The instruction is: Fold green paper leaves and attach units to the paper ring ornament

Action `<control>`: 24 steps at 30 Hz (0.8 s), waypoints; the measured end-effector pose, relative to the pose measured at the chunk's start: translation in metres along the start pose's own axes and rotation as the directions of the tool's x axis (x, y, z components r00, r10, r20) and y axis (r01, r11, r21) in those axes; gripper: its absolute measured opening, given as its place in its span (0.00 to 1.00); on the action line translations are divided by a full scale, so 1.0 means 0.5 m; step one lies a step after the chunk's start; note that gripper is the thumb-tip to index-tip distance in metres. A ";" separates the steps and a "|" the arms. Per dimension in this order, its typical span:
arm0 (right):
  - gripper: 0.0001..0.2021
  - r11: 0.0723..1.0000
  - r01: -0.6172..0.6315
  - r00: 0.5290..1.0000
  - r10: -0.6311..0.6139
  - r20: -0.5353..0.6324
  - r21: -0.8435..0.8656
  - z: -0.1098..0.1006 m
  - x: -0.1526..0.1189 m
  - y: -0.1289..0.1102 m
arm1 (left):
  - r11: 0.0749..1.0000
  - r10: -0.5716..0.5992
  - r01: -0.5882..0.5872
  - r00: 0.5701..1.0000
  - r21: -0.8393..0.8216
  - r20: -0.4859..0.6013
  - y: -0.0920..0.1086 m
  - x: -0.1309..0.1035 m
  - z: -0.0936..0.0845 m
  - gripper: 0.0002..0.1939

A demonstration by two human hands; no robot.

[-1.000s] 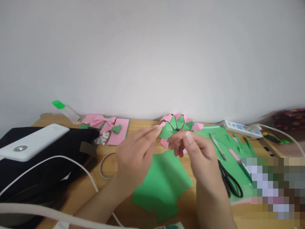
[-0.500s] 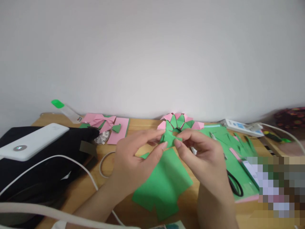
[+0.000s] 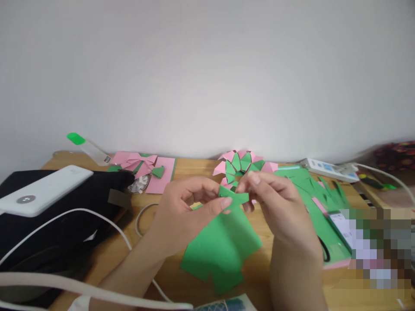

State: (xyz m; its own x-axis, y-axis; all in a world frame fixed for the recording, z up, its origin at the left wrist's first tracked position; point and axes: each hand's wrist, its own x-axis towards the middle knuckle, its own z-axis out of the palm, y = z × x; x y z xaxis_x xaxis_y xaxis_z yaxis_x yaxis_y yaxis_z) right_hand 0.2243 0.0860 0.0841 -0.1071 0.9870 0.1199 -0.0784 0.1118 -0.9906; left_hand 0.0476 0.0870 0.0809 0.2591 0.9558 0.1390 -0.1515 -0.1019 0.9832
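Note:
Between thumb and fingers, my left hand pinches a small folded piece of green paper. My right hand is close against the right side of this piece, its fingers curled together and its thumb raised; whether anything is between them is hidden. Below both hands lie green paper sheets, with notched lower edges. Just behind the hands, a ring of folded pink and green paper pieces rests near the wall, its front partly covered by my fingers.
On the left, a white power bank sits on a black bag, with a white cable running across. Pink paper with folded pieces lies behind. To the right are green sheets, a phone and a power strip.
My right thumb and fingers have shifted up from the lower edge of the green piece. My left hand keeps its pinch, and the piece now shows a flat, straight-edged side.

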 end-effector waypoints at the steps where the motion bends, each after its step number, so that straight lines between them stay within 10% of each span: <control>1: 0.13 0.999 -0.042 0.999 0.041 0.026 0.030 -0.002 0.002 0.002 | 1.000 -0.004 0.004 1.000 -0.002 0.012 0.000 0.000 0.000 0.08; 9: 0.10 0.982 -0.153 0.977 0.135 0.163 0.108 -0.003 0.007 0.007 | 1.000 -0.026 0.027 1.000 -0.008 0.001 -0.005 0.001 -0.003 0.06; 24: 0.08 0.994 0.080 0.995 -0.085 -0.058 -0.072 0.038 -0.013 -0.004 | 0.996 0.044 -0.031 0.985 0.080 -0.168 -0.001 0.002 0.009 0.06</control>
State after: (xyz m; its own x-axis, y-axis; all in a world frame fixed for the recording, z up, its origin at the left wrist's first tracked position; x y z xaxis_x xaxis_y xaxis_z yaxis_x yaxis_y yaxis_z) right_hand 0.2061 0.0773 0.0864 -0.0425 0.9790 0.1992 -0.0147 0.1987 -0.9799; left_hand 0.0522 0.0868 0.0812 0.0882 0.9830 0.1607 -0.0832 -0.1535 0.9846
